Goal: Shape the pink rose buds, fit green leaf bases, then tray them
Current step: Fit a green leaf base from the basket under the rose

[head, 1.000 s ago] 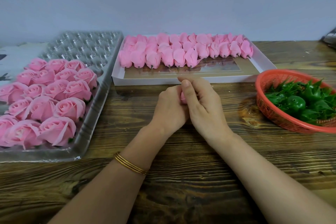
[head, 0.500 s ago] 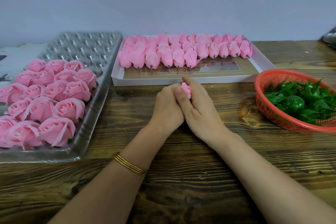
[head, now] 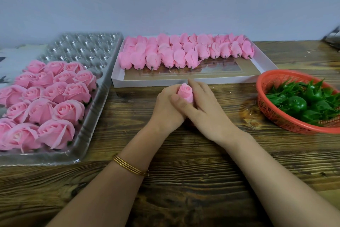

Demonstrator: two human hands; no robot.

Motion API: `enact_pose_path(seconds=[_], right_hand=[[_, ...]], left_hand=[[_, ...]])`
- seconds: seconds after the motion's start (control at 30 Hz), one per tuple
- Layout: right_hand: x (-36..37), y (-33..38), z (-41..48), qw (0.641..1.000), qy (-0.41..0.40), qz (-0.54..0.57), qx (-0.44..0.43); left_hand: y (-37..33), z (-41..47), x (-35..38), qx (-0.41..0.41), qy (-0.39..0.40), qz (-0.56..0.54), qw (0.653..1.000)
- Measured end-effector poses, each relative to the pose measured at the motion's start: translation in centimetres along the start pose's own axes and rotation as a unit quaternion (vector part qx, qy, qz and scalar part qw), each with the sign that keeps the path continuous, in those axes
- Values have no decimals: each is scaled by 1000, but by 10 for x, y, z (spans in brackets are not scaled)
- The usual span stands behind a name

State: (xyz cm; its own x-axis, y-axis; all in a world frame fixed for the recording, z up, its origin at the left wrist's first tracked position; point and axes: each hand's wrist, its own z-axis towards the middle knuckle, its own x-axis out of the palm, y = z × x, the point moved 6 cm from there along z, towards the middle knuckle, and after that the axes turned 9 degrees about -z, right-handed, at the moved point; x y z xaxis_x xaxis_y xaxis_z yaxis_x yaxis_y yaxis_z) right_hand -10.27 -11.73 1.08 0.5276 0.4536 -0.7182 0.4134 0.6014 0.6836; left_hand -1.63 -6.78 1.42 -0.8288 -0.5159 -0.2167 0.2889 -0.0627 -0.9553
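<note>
Left hand (head: 166,109) and right hand (head: 206,109) both closed around one pink rose bud (head: 186,92), held upright over mid-tabletop (head: 184,180), near the white box (head: 265,64) at the far edge.

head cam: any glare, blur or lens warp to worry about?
Head view: glare on the clear plastic tray; the orange basket and leaf bases look slightly smeared; wide-angle bend at the table edges; hands and rose bud sharp, light soft and even.
</note>
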Motion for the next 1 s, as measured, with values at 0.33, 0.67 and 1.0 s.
enact_pose_path(seconds=[0.33, 0.67, 1.0], right_hand=[[-30, -7, 8, 888, -39, 457, 39], [-23, 6, 1, 910, 36, 413, 18], [-15, 8, 0, 905, 45, 423, 32]], left_hand=[[-8, -2, 11, 1, 65, -58, 996], [-5, -3, 18, 6, 124, -94, 988], [-10, -6, 20, -1, 125, -125, 984]])
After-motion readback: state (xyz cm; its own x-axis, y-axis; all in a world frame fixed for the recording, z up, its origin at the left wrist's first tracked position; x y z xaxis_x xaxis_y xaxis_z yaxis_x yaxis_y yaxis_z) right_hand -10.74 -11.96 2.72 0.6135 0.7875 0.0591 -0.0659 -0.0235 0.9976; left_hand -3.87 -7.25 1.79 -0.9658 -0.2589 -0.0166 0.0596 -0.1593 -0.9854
